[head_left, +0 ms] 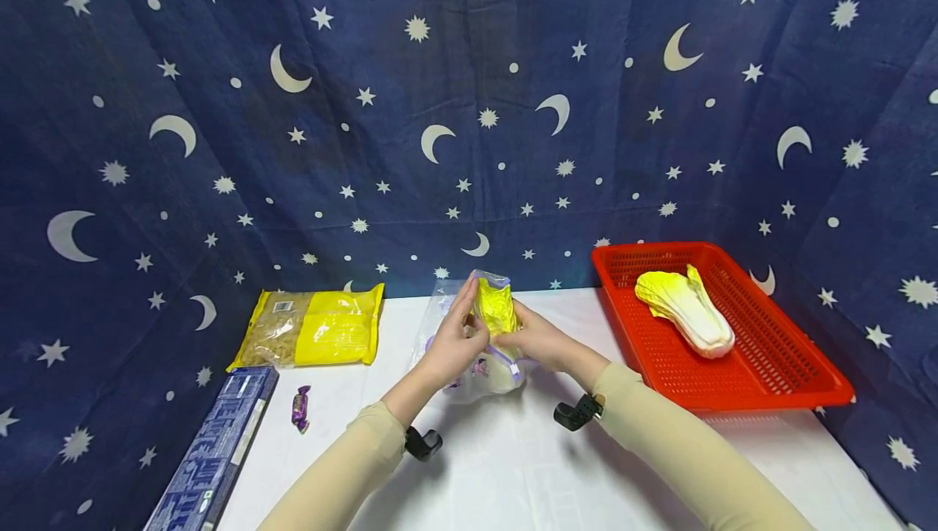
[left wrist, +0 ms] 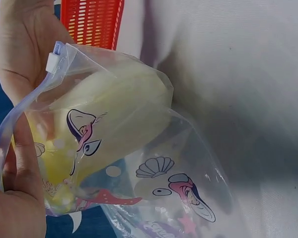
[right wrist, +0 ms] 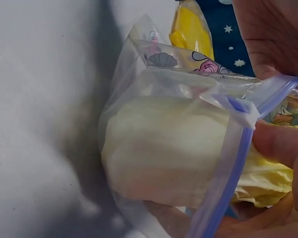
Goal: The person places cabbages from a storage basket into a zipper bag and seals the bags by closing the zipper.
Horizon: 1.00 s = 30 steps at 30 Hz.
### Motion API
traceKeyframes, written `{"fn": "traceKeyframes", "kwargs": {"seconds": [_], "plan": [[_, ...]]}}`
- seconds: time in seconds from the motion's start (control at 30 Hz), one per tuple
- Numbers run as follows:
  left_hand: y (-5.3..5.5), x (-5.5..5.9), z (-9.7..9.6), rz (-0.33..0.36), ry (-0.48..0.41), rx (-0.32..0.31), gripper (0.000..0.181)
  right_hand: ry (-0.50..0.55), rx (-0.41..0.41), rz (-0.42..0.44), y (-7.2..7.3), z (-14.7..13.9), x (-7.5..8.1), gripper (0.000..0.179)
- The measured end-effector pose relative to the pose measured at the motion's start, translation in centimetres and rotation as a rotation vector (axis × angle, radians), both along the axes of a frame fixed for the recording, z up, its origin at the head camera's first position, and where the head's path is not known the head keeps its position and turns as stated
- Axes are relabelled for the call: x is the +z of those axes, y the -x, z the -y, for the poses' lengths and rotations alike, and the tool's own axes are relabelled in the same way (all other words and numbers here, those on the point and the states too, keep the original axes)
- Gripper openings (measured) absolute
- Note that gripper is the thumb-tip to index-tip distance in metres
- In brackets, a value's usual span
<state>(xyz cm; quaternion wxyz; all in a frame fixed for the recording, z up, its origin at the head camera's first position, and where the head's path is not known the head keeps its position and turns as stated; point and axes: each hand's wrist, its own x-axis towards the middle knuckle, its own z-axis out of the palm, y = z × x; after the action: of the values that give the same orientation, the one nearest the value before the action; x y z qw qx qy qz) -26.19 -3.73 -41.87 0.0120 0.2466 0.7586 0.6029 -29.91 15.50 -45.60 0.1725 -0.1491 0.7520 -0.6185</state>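
A clear zip bag (head_left: 487, 370) with a purple zip edge and printed shells hangs tilted between both hands over the white table. Inside it, pale base down, is a napa cabbage (left wrist: 114, 109); its yellow leaves (head_left: 497, 307) stick out at the open mouth. My left hand (head_left: 453, 348) pinches the bag's zip rim on the left side. On the right, my right hand (head_left: 542, 340) holds the cabbage near its leaves, thumb (right wrist: 278, 141) lying against them at the zip edge. A white zip slider (right wrist: 246, 116) shows beside that thumb. Some fingertips are hidden.
To the right stands a red plastic basket (head_left: 791, 344) holding another napa cabbage (head_left: 689, 311). At the left lie a yellow package with a clear window (head_left: 337, 327), a purple-wrapped candy (head_left: 300, 409) and a long blue box (head_left: 220, 449). A starry dark blue curtain (head_left: 396, 148) rises behind.
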Motion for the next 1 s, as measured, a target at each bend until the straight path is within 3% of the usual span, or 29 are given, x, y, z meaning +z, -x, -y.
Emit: {"fn": "traceKeyframes", "kwargs": {"seconds": [0.2,0.4,0.6,0.67,0.73,0.9,1.0], "plan": [[1.2,-1.6,0.0,-0.039,0.041,0.016,0.086,-0.070,0.037,-0.061,0.2,0.5,0.8,0.079],[1.4,-1.6,0.2,-0.064,0.048,0.016,0.087,-0.239,0.037,-0.186,0.4,1.4,1.3,0.077],[1.3,-1.5,0.2,-0.116,0.099,0.020,0.084,-0.309,0.084,-0.265,0.8,2.1,1.4,0.072],[1.3,-1.6,0.2,-0.131,0.118,0.020,0.084,-0.325,0.066,-0.236,0.7,2.3,1.8,0.071],[1.1,-1.7,0.2,-0.136,0.132,0.015,0.083,-0.319,0.029,-0.154,0.7,2.2,2.1,0.071],[0.9,-1.9,0.1,-0.178,0.154,-0.016,0.082,-0.215,-0.048,0.093,1.2,1.9,2.3,0.073],[0.8,-2.0,0.0,-0.186,0.181,-0.017,0.082,-0.160,-0.050,0.175,1.6,1.6,2.1,0.070]]}}
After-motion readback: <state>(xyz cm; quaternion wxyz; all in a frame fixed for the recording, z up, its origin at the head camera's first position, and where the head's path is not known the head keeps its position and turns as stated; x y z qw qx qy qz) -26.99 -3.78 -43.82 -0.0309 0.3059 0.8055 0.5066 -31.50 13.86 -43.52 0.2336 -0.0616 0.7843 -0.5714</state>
